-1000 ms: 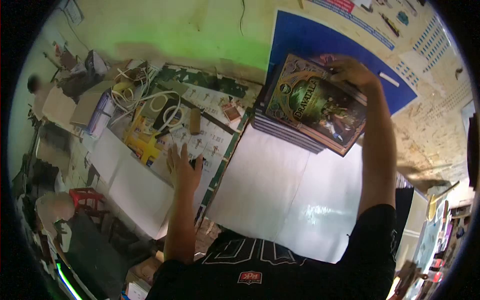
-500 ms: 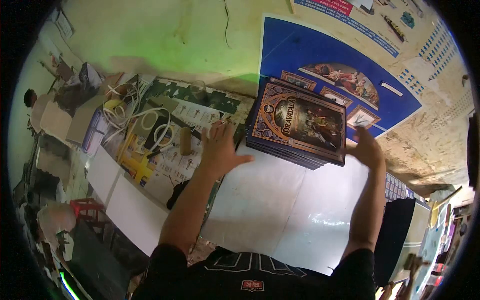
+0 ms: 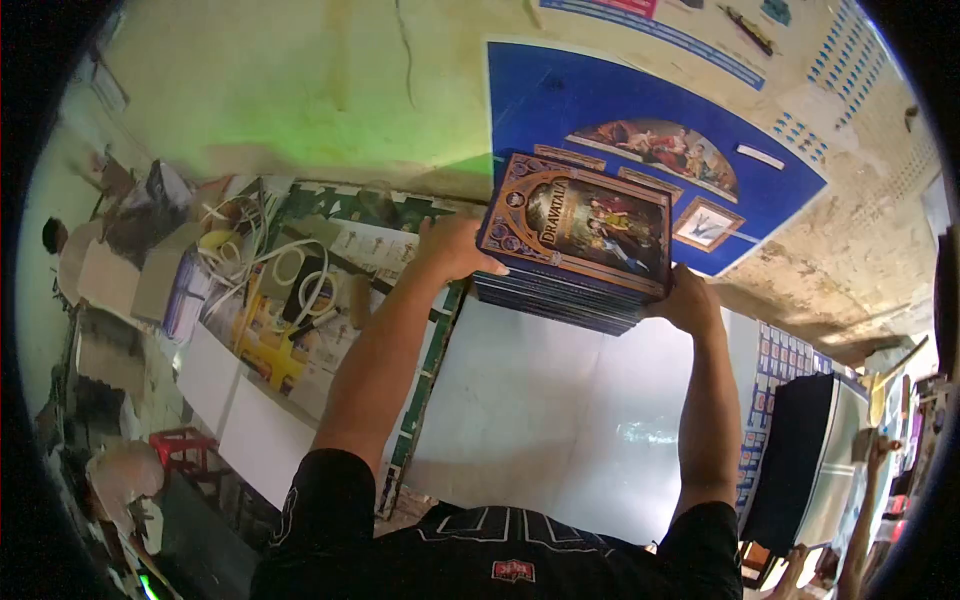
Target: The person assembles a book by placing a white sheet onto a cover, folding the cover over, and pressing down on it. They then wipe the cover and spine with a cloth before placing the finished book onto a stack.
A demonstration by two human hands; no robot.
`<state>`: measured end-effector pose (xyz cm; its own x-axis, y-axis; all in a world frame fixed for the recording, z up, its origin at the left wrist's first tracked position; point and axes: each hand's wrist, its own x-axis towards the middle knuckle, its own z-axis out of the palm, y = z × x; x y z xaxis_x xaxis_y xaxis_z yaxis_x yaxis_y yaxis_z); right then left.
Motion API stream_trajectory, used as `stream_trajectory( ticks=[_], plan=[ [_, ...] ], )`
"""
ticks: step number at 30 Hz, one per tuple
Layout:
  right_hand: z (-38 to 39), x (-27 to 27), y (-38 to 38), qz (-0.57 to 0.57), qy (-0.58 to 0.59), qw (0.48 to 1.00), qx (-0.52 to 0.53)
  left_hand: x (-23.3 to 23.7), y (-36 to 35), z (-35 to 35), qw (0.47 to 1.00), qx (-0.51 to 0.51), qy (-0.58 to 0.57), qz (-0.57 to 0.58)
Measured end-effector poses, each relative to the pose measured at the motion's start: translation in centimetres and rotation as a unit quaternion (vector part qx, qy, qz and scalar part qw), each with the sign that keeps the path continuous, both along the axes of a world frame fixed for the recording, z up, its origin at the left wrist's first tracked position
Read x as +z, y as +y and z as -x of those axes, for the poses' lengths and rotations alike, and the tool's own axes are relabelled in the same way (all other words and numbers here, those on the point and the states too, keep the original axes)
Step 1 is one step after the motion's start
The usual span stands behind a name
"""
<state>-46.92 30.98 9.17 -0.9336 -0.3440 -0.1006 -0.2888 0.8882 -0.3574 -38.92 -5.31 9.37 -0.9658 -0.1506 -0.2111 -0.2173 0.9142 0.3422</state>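
Observation:
A tall stack of dark boards (image 3: 580, 240) stands at the back of the white work surface (image 3: 540, 400), against the wall. Its top board carries a printed picture, the word DRAVATALA and an ornate copper-coloured border. My left hand (image 3: 455, 248) grips the stack's left side near the top, thumb along the front edge. At the right front corner my right hand (image 3: 688, 302) holds the stack, its fingers partly hidden behind the edge.
Left lies a cluttered board with tape rolls (image 3: 288, 266), white straps and a drinking glass (image 3: 377, 200). White sheets (image 3: 265, 440) are beside it. A blue poster (image 3: 520, 90) hangs behind. Other people are at the far left and lower right; a red stool (image 3: 182, 448) stands left.
Both hands have closed in from beside the stack onto its sides. The top of the stack now sits more squarely between them, and the camera view has shifted slightly.

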Motion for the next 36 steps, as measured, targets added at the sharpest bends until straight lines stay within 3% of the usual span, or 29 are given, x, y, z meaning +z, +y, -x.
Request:
stream_trajectory(
  ticks=[1, 3, 4, 5, 7, 8, 9, 11, 12, 13, 15, 17, 19, 20, 21, 23, 25, 26, 27, 31, 34, 36],
  plan=[
    [0.1, -0.7, 0.4, -0.002, 0.0, 1.0, -0.011, -0.5, -0.3, 0.1, 1.0, -0.011, 0.0, -0.002],
    [0.2, -1.6, 1.1, 0.103, -0.033, 0.994, -0.003, -1.0, -1.2, -0.1, 0.978, -0.017, -0.006, -0.206],
    [0.0, -1.9, 1.6, 0.267, -0.093, 0.956, 0.076, -0.9, -1.1, -0.6, 0.96, -0.016, -0.005, -0.28],
    [0.3, -2.9, 1.8, 0.267, -0.091, 0.957, 0.07, -1.3, -0.8, 0.0, 0.96, -0.023, -0.006, -0.28],
    [1.4, -5.8, 1.7, 0.54, -0.144, 0.827, -0.064, -3.8, -0.9, 1.5, 0.828, 0.114, 0.041, -0.547],
    [2.0, -6.2, 1.1, 0.591, -0.204, 0.78, -0.037, -6.2, -2.0, 2.6, 0.762, 0.087, 0.005, -0.642],
    [1.9, -5.4, 0.6, 0.6, -0.244, 0.762, 0.021, -6.7, -2.4, 3.1, 0.762, 0.086, 0.002, -0.642],
    [1.1, -4.6, -1.3, 0.653, -0.284, 0.701, -0.038, -7.8, -2.7, 3.8, 0.689, 0.132, 0.018, -0.712],
    [0.6, -3.8, -2.0, 0.66, -0.3, 0.687, -0.054, -2.2, 1.2, 1.6, 0.71, 0.227, 0.046, -0.666],
    [0.7, -4.0, -2.0, 0.66, -0.301, 0.686, -0.056, -2.9, 1.0, 1.7, 0.71, 0.228, 0.044, -0.665],
    [0.9, -4.1, -2.2, 0.657, -0.303, 0.69, -0.031, -4.7, -0.1, 1.7, 0.785, 0.163, 0.079, -0.593],
    [0.8, -5.0, -1.6, 0.668, -0.291, 0.684, -0.032, -5.1, -0.4, 1.7, 0.776, 0.175, 0.072, -0.601],
    [2.1, -5.9, -0.3, 0.692, -0.328, 0.641, -0.048, -4.5, -0.7, 1.6, 0.753, 0.208, 0.076, -0.619],
    [1.5, -4.9, 0.2, 0.683, -0.326, 0.653, 0.019, -4.2, -1.0, 1.2, 0.741, 0.228, 0.08, -0.626],
    [2.1, -7.5, 1.3, 0.664, -0.21, 0.706, -0.131, -3.9, -1.4, 0.7, 0.729, 0.247, 0.086, -0.632],
    [1.4, -9.9, 3.8, 0.599, -0.029, 0.757, -0.26, -4.4, -2.4, -2.3, 0.773, 0.258, 0.236, -0.529],
    [-4.1, -9.4, 7.1, 0.5, 0.009, 0.828, -0.252, -5.8, -2.8, -8.3, 0.801, 0.232, 0.333, -0.44],
    [-6.2, -12.2, 7.5, 0.579, 0.071, 0.769, -0.262, -7.0, -2.2, -11.9, 0.822, 0.21, 0.358, -0.389],
    [-9.3, -12.8, 8.7, 0.421, 0.056, 0.856, -0.295, -8.7, -1.0, -16.1, 0.849, 0.181, 0.368, -0.334],
    [-20.8, -17.1, 8.2, 0.436, -0.061, 0.854, -0.275, -13.2, 5.4, -31.7, 0.945, 0.056, 0.315, -0.065],
    [-26.0, -19.5, 7.2, 0.383, -0.071, 0.884, -0.257, -16.7, 7.0, -40.2, 0.951, 0.118, 0.286, -0.026],
    [-28.1, -20.5, 6.6, 0.296, -0.014, 0.94, -0.172, -17.1, 6.3, -43.3, 0.951, 0.116, 0.284, -0.032]
  ],
)
